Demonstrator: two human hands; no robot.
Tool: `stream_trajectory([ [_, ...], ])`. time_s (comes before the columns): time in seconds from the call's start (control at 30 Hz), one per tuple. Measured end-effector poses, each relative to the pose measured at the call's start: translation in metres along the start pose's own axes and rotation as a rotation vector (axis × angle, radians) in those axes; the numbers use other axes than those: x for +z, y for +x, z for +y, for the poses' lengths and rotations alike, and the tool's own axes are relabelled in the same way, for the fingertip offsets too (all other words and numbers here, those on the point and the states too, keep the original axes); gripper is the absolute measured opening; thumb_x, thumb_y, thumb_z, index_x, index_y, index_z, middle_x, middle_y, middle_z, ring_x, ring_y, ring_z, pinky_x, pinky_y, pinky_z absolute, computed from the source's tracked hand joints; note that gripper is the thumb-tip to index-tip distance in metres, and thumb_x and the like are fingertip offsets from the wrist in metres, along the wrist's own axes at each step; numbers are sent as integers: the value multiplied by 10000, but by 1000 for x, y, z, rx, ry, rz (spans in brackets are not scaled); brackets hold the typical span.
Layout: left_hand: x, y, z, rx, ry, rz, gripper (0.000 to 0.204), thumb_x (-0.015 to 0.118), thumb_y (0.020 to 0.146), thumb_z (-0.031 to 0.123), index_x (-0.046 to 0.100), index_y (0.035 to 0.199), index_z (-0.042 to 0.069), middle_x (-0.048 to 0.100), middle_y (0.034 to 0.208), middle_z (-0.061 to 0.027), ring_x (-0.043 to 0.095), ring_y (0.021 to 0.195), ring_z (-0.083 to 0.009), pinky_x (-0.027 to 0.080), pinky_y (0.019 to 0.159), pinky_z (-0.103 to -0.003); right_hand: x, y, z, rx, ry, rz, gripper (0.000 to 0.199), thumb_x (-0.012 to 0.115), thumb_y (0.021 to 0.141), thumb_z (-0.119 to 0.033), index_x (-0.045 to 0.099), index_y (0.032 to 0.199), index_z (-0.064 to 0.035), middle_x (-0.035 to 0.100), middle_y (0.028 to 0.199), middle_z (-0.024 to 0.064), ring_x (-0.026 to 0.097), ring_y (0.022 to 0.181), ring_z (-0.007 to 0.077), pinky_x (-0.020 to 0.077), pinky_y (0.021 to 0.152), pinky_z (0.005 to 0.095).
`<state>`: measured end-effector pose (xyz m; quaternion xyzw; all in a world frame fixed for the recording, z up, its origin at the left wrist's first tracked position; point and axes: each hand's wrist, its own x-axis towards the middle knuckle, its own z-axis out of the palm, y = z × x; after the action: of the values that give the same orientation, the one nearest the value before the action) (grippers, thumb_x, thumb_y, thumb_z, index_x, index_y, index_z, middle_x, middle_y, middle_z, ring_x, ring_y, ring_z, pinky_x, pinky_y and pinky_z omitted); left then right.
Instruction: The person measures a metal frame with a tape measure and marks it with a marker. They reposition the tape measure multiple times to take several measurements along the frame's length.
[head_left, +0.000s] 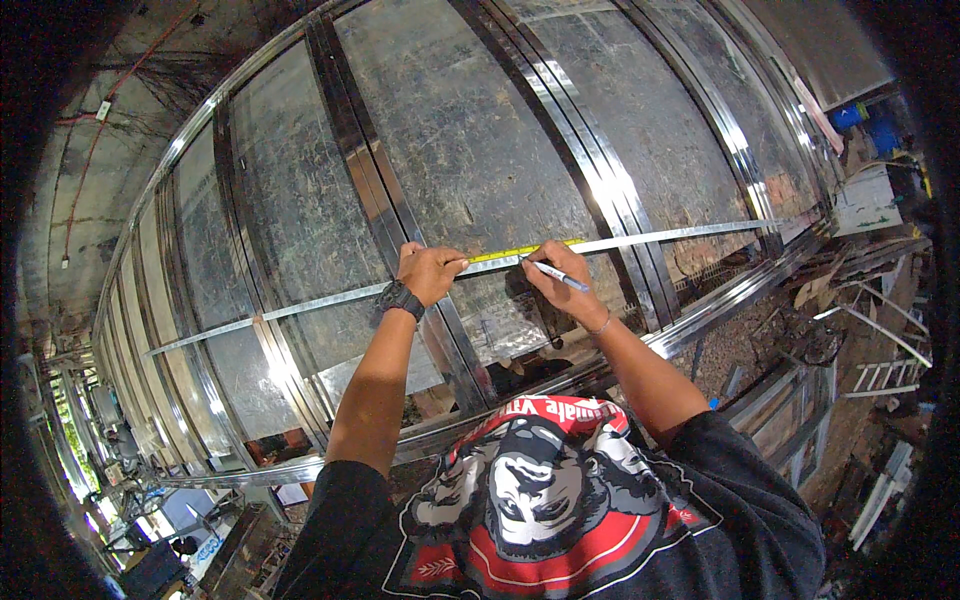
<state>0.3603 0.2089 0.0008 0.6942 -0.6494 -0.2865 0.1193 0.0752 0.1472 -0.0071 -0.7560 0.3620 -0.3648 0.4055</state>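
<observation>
Now left grip (430, 276) closed on yellow tape (502, 255), right grip (570, 296) snug around pen (557, 274).

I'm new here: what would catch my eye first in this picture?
Probably the bright yellow measuring tape at the centre, running between the left hand and the right hand, which holds a white pen. Around them, a framework of shiny metal bars curves across the view. At the bottom, a black shirt printed in bold red and white stands out.
</observation>
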Motion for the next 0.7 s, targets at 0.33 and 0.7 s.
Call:
stream_trajectory([
  [0.33,1,-1,2,7,7,51,264,700,971,405,850,1036,197,809,992,-18,659,893,-217,362,995,-400,-26,-17,-17,404,133,236,192,785,923,-169,664,951,-22,660,789,53,612,769,129,512,704,319],
  [0.7,-12,0,19,-92,34,-35,283,684,980,417,846,1072,204,808,1021,-46,677,938,-212,330,1031,-405,-66,-122,2,283,-214,241,200,741,955,-205,697,1020,-22,709,865,154,700,797,304,541,726,377],
])
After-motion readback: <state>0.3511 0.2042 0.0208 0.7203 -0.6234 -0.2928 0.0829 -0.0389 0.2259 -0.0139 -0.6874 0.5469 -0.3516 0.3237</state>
